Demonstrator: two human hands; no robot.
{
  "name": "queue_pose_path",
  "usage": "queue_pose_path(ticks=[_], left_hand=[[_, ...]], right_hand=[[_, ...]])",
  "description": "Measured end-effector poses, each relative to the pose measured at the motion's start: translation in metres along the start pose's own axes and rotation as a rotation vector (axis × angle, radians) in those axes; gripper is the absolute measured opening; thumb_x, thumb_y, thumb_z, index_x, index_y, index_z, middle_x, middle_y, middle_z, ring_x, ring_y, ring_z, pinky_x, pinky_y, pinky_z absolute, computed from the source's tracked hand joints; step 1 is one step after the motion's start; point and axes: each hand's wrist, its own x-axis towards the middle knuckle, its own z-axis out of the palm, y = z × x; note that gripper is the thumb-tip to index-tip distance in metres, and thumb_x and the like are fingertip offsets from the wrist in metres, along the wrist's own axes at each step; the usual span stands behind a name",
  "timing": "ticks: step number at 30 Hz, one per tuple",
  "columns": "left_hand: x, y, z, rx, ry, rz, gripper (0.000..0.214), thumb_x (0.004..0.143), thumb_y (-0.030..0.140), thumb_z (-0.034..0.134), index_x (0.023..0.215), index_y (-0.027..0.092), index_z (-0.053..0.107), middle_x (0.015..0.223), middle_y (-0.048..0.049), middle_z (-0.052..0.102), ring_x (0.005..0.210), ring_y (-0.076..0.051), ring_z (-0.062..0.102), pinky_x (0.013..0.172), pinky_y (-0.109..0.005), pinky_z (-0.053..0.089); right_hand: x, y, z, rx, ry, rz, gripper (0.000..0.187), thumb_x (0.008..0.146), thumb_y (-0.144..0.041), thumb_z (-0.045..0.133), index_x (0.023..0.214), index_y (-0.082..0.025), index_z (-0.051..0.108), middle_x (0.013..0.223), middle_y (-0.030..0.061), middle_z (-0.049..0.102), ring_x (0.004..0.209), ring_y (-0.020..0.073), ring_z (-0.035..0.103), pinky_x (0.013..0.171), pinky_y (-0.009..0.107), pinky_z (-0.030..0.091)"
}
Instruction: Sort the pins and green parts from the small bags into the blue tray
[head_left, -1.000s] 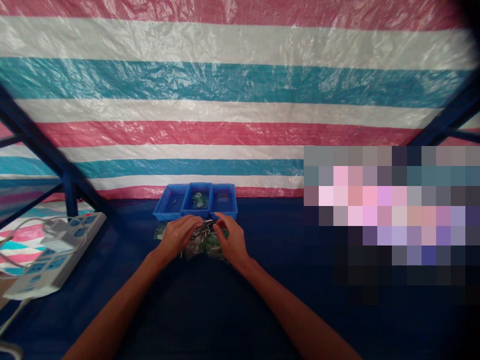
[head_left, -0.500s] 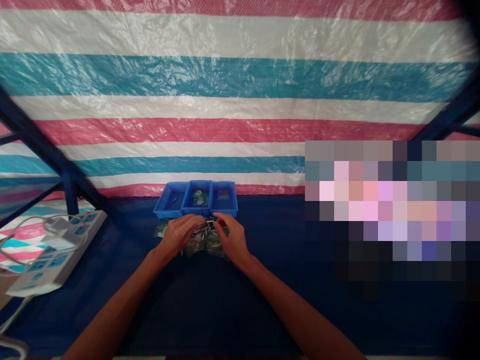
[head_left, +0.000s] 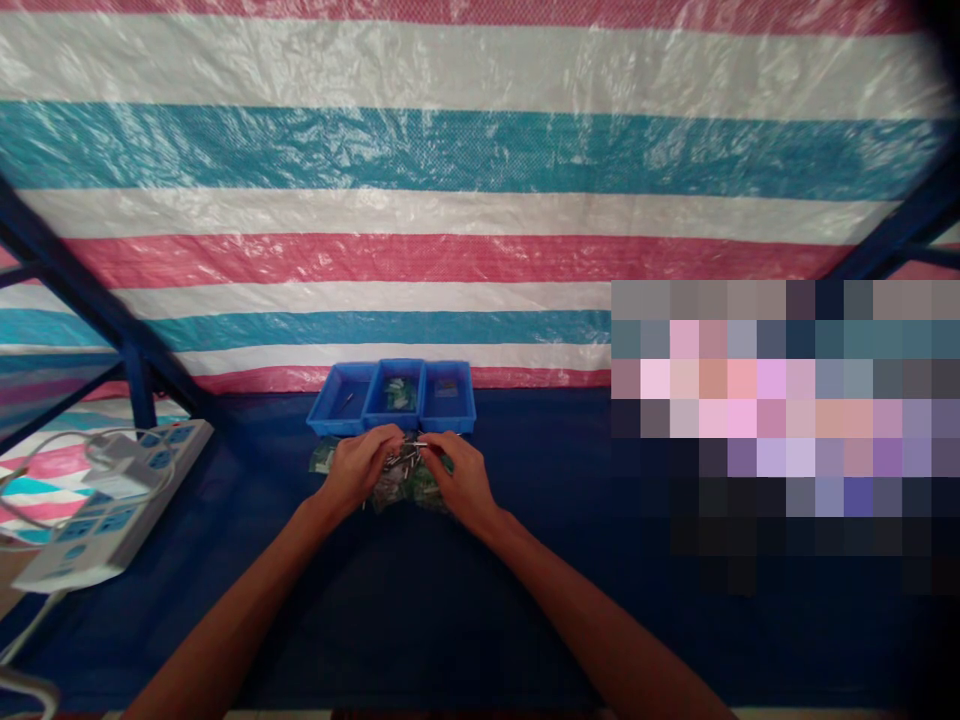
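Observation:
Above a pile of small metal rods [head_left: 409,462], my two hands face each other. My right hand [head_left: 459,473] pinches a thin silver rod [head_left: 421,445] between thumb and finger, its tip pointing left. My left hand [head_left: 363,466] has its fingers drawn together close to that tip; what they hold, if anything, is too small to make out. Beneath the hands lie clear plastic bags with green parts [head_left: 427,488], some spread out below the rods. Just behind stand three blue bins: the left bin [head_left: 341,418], the middle bin [head_left: 382,421] and the right bin [head_left: 450,418].
The left bin contains one small rod, the middle one green-and-white packets. A white power strip [head_left: 124,520] with cables and an adapter lies at the left on the dark blue table [head_left: 360,620]. Striped sheeting [head_left: 450,260] hangs behind; the right side is pixelated.
My right hand has dropped slightly and its fingers have closed in on the rod. My left hand's fingers have shifted a little toward it.

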Motion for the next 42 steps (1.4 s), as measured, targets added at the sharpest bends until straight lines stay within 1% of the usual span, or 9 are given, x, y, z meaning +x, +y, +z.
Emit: queue_pose_path(ticks=[3,8,13,19,23,27,34,38,42], left_hand=[[0.001,0.002,-0.001,-0.012,-0.008,0.017,0.030,0.096,0.032,0.036,0.099,0.018,0.062,0.087,-0.0048,0.070,0.075,-0.014,0.066,0.070,-0.021,0.049],[0.001,0.004,0.000,-0.037,0.022,0.020,0.028,0.096,0.031,0.038,0.096,0.017,0.062,0.084,-0.0042,0.069,0.074,-0.013,0.065,0.070,-0.021,0.048],[0.003,0.012,-0.003,-0.105,0.074,-0.002,0.023,0.094,0.031,0.043,0.095,0.017,0.060,0.083,-0.0035,0.068,0.075,-0.013,0.064,0.071,-0.022,0.049],[0.004,0.016,-0.005,-0.147,0.048,-0.006,0.020,0.093,0.030,0.044,0.090,0.017,0.060,0.083,-0.0029,0.067,0.076,-0.013,0.063,0.070,-0.022,0.048],[0.005,0.017,-0.004,-0.180,0.019,-0.004,0.021,0.093,0.029,0.043,0.086,0.018,0.059,0.082,-0.0027,0.065,0.074,-0.013,0.061,0.070,-0.022,0.047],[0.006,0.022,-0.006,-0.232,0.018,-0.037,0.021,0.092,0.029,0.045,0.080,0.017,0.057,0.078,-0.0019,0.064,0.071,-0.012,0.060,0.069,-0.022,0.046],[0.007,0.026,-0.009,-0.278,0.005,-0.144,0.022,0.092,0.030,0.046,0.077,0.016,0.055,0.077,-0.0020,0.063,0.065,-0.011,0.058,0.062,-0.020,0.045],[0.007,0.026,-0.008,-0.276,0.028,-0.160,0.021,0.091,0.030,0.047,0.077,0.016,0.055,0.079,-0.0021,0.064,0.064,-0.011,0.059,0.061,-0.020,0.045],[0.007,0.026,-0.007,-0.242,0.045,-0.153,0.019,0.090,0.030,0.048,0.079,0.017,0.056,0.076,-0.0010,0.064,0.066,-0.012,0.059,0.063,-0.021,0.046]], right_hand=[[0.000,0.000,-0.001,0.004,0.026,0.026,0.030,0.089,-0.023,0.053,0.118,-0.020,0.057,0.091,0.0030,0.065,0.081,0.0155,0.061,0.082,0.028,0.047],[0.000,-0.001,-0.001,-0.025,-0.041,-0.042,0.017,0.091,-0.022,0.051,0.098,-0.020,0.066,0.090,0.0043,0.066,0.085,0.0163,0.060,0.080,0.027,0.046],[-0.001,0.001,0.001,-0.030,-0.071,-0.058,0.016,0.091,-0.022,0.051,0.096,-0.019,0.067,0.090,0.0048,0.066,0.085,0.0166,0.060,0.080,0.027,0.046],[-0.002,0.003,0.001,0.004,-0.013,-0.018,0.030,0.089,-0.024,0.054,0.118,-0.019,0.058,0.094,0.0049,0.066,0.082,0.0161,0.061,0.080,0.027,0.046],[-0.001,0.002,0.000,-0.005,-0.061,-0.057,0.019,0.091,-0.022,0.051,0.104,-0.020,0.065,0.093,0.0046,0.066,0.086,0.0164,0.060,0.081,0.027,0.045],[-0.001,0.002,0.001,-0.026,-0.102,-0.069,0.018,0.092,-0.023,0.050,0.093,-0.019,0.068,0.088,0.0047,0.065,0.084,0.0161,0.060,0.079,0.026,0.046],[-0.001,0.003,0.001,-0.032,0.009,-0.019,0.018,0.091,-0.021,0.048,0.092,-0.019,0.066,0.086,0.0048,0.066,0.080,0.0166,0.061,0.076,0.027,0.045],[0.000,-0.003,-0.002,-0.015,0.056,0.004,0.022,0.091,-0.021,0.046,0.100,-0.018,0.065,0.092,0.0057,0.067,0.083,0.0171,0.061,0.078,0.027,0.045],[-0.001,-0.008,-0.006,0.040,0.050,-0.022,0.024,0.092,-0.024,0.044,0.104,-0.018,0.063,0.096,0.0059,0.066,0.087,0.0172,0.061,0.080,0.027,0.045]])
